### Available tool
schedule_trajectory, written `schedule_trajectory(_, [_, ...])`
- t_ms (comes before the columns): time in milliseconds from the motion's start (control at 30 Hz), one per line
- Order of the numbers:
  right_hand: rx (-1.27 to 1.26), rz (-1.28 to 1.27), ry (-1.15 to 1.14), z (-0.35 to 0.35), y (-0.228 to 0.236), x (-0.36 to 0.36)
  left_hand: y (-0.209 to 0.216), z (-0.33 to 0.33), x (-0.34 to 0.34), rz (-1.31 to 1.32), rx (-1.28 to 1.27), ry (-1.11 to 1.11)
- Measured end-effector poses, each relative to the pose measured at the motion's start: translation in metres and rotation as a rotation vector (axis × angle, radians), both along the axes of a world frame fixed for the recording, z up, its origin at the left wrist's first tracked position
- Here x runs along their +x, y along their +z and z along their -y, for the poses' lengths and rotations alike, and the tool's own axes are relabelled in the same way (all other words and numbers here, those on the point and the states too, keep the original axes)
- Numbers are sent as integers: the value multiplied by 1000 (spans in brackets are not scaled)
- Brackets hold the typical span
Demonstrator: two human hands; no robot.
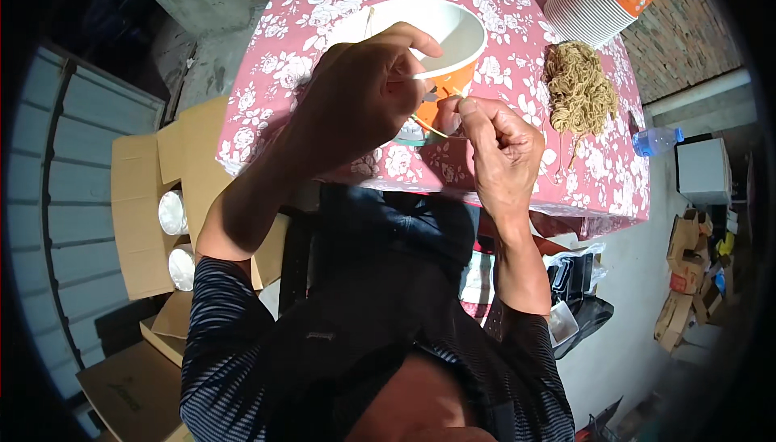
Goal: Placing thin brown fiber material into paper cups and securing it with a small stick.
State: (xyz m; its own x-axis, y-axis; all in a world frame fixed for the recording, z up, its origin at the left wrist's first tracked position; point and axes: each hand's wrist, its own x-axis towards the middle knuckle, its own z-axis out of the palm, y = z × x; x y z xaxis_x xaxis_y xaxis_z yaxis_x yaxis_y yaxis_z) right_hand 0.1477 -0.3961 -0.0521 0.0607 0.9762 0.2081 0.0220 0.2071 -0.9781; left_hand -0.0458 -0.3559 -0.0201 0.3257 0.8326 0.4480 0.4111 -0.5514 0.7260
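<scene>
A round paper bucket (475, 31), white inside with an orange patterned outer side, stands near the table's front edge. My left hand (388, 74) is bent over the near side of its rim, index finger stretched toward the opening and the other fingers curled in shadow. What those fingers hold is hidden. Beside the bucket's right front, my right hand (508, 139) pinches a thin yellowish cord (431, 127) between thumb and forefinger. A loop of this cord hangs across toward the underside of my left hand, and a short end sticks up above my right fingertips.
The table wears a pink flowered cloth (283, 38). A tangle of tan cord (578, 90) lies to the right, below a stack of nested buckets (590, 5). A plastic bottle (656, 141) is beyond the right edge. Open cardboard boxes (145, 199) stand left.
</scene>
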Motion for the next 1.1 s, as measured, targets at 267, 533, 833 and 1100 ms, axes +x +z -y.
schedule_trajectory(267, [253,352,-208,0,-10,5,-8,5,11,-45,40,-12])
schedule_trajectory(533, [371,501,-309,-1,-16,7,-11,8,19,-89,52,-22])
schedule_trajectory(833, [389,578,-292,0,-9,11,-10,9,21,-114,3,-106])
schedule_trajectory(1100, [391,701,-190,6,2,17,0,-9,17,-337,74,-209])
